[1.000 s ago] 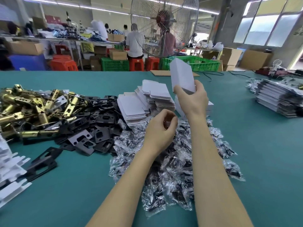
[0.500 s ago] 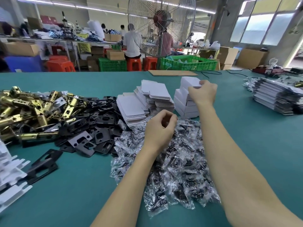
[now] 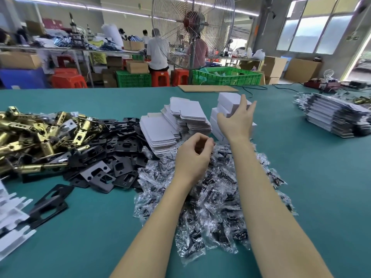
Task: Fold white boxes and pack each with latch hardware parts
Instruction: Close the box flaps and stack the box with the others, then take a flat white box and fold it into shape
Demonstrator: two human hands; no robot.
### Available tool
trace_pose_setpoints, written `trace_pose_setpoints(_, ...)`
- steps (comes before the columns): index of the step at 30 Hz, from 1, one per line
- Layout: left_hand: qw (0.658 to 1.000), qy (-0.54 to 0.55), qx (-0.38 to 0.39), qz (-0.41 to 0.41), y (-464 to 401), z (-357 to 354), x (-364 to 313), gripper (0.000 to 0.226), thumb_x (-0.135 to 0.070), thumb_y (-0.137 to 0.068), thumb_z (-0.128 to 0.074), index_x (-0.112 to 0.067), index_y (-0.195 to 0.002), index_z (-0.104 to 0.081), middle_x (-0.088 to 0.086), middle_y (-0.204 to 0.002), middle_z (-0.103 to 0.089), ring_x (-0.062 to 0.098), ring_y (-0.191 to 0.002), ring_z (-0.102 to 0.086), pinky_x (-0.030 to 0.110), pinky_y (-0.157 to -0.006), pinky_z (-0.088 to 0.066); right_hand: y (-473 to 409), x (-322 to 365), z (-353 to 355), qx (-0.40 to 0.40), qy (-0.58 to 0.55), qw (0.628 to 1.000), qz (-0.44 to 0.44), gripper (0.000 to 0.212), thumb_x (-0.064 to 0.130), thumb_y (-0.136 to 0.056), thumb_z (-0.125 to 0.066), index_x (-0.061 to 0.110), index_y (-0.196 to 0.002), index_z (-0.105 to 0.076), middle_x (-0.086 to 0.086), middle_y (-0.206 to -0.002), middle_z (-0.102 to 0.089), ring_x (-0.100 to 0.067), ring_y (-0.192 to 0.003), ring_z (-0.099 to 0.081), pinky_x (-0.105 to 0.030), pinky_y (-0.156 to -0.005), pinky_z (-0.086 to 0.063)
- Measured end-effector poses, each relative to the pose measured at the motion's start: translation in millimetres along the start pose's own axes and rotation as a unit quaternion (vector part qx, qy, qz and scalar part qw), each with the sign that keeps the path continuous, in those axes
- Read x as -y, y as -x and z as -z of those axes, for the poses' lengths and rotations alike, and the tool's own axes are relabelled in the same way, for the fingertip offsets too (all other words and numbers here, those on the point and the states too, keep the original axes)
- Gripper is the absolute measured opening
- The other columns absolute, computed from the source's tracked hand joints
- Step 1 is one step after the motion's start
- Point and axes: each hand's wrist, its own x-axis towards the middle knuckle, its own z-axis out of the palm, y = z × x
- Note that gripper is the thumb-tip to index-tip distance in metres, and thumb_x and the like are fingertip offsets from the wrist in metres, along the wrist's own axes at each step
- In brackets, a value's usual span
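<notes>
A stack of folded white boxes (image 3: 227, 100) stands at the far middle of the green table (image 3: 321, 177). My right hand (image 3: 237, 119) is at that stack with its fingers spread and straight, and it grips nothing. My left hand (image 3: 193, 157) hovers over a heap of small clear plastic bags with black parts (image 3: 210, 197), fingers loosely curled, with nothing visible in it. Flat white box blanks (image 3: 158, 127) lie in piles left of the folded boxes. Brass latches (image 3: 30, 135) and black strike plates (image 3: 104, 161) are heaped at the left.
A pile of bagged flat packs (image 3: 333, 119) lies at the right. White card pieces (image 3: 10, 227) and a long black plate (image 3: 48, 205) sit at the near left. A cardboard sheet (image 3: 206, 88) lies at the far edge, with a big fan and people beyond.
My right hand carried a folded white box forward, set it on top of the stack and let go, opening its fingers. My left hand stayed over the bags.
</notes>
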Motion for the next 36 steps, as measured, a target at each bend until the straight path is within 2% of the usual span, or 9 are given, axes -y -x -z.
trace_pose_setpoints(3, 1.000, 0.022, -0.014, 0.000, -2.2, 1.4, -0.5, 0.019, -0.025, -0.101, -0.061, -0.016, -0.087, -0.068, 0.007, -0.086, -0.075, 0.027, -0.083, -0.068, 0.040, -0.078, -0.055, 17.3, 22.8, 1.3, -0.025, -0.056, 0.998, 0.020, 0.070, 0.025, -0.092, -0.063, 0.019, -0.156, -0.035, -0.013, -0.164, -0.024, -0.031, -0.146, -0.034, -0.043, -0.113, -0.038)
trace_pose_setpoints(6, 0.990, 0.130, -0.035, 0.035, -9.7, 8.2, -5.6, 0.022, -0.017, -0.105, -0.057, -0.010, -0.088, -0.068, 0.003, -0.081, -0.074, 0.017, -0.076, -0.069, 0.032, -0.070, -0.055, 47.9, 44.1, -4.5, -0.071, -0.165, 0.983, 0.028, 0.040, 0.022, -0.090, -0.064, 0.017, -0.129, -0.058, -0.002, -0.131, -0.057, -0.020, -0.121, -0.052, -0.034, -0.100, -0.046)
trace_pose_setpoints(8, 0.974, 0.203, -0.051, 0.085, -15.1, 18.0, -9.5, 0.026, -0.021, -0.107, -0.054, -0.005, -0.095, -0.070, -0.001, -0.082, -0.075, 0.009, -0.072, -0.067, 0.023, -0.062, -0.051, 75.2, 52.2, -12.9, -0.093, -0.227, 0.969, 0.038, 0.021, 0.020, -0.090, -0.064, 0.018, -0.111, -0.064, 0.003, -0.111, -0.066, -0.015, -0.101, -0.062, -0.032, -0.089, -0.052)
trace_pose_setpoints(12, 0.955, 0.244, -0.122, 0.118, -20.5, 42.8, -10.9, 0.021, -0.017, -0.103, -0.056, -0.005, -0.094, -0.072, 0.007, -0.091, -0.074, 0.017, -0.082, -0.066, 0.028, -0.070, -0.055, 118.5, 53.9, -37.0, -0.031, -0.244, 0.965, 0.091, 0.005, 0.015, -0.090, -0.066, 0.016, -0.095, -0.068, 0.003, -0.088, -0.072, -0.013, -0.077, -0.067, -0.025, -0.075, -0.054)
trace_pose_setpoints(18, 0.960, 0.191, -0.180, 0.102, -9.7, 82.8, -8.2, 0.032, -0.027, -0.107, -0.052, -0.014, -0.085, -0.071, -0.009, -0.067, -0.072, 0.002, -0.058, -0.065, 0.018, -0.048, -0.048, 125.7, 68.7, -58.0, 0.080, -0.211, 0.969, 0.100, 0.004, 0.021, -0.090, -0.066, 0.023, -0.094, -0.066, 0.009, -0.089, -0.071, -0.012, -0.080, -0.067, -0.037, -0.082, -0.056)
trace_pose_setpoints(23, 0.968, 0.102, -0.214, 0.085, 1.8, 127.1, -3.3, 0.035, -0.032, -0.106, -0.056, -0.016, -0.076, -0.064, -0.008, -0.062, -0.063, 0.009, -0.056, -0.058, 0.024, -0.048, -0.049, 138.1, 83.7, -80.1, 0.215, -0.192, 0.949, 0.126, 0.005, 0.028, -0.091, -0.062, 0.031, -0.087, -0.064, 0.014, -0.085, -0.070, -0.010, -0.083, -0.068, -0.035, -0.082, -0.058)
trace_pose_setpoints(27, 0.979, -0.066, -0.184, 0.056, 31.9, 162.8, 12.6, 0.030, -0.033, -0.104, -0.060, -0.023, -0.076, -0.064, -0.002, -0.068, -0.065, 0.014, -0.065, -0.058, 0.038, -0.063, -0.050, 142.9, 75.0, -88.8, 0.295, -0.089, 0.941, 0.139, 0.007, 0.038, -0.089, -0.064, 0.032, -0.087, -0.067, 0.014, -0.087, -0.070, -0.011, -0.090, -0.066, -0.035, -0.088, -0.056)
trace_pose_setpoints(29, 0.974, -0.124, -0.187, 0.043, 46.8, 171.3, 21.0, 0.025, -0.034, -0.102, -0.061, -0.026, -0.079, -0.065, 0.000, -0.074, -0.068, 0.012, -0.068, -0.060, 0.039, -0.067, -0.053, 142.9, 72.1, -89.3, 0.309, -0.057, 0.936, 0.160, 0.007, 0.031, -0.087, -0.065, 0.029, -0.093, -0.070, 0.012, -0.090, -0.069, -0.011, -0.090, -0.064, -0.036, -0.088, -0.055)
trace_pose_setpoints(36, 0.975, -0.099, -0.195, 0.048, 45.1, 173.9, 27.9, 0.025, -0.031, -0.102, -0.061, -0.018, -0.082, -0.066, -0.010, -0.066, -0.064, 0.007, -0.062, -0.057, 0.034, -0.065, -0.050, 139.4, 68.2, -87.4, 0.243, -0.034, 0.957, 0.155, 0.017, 0.029, -0.091, -0.061, 0.026, -0.107, -0.062, 0.001, -0.118, -0.050, -0.015, -0.080, -0.054, -0.031, -0.074, -0.038)
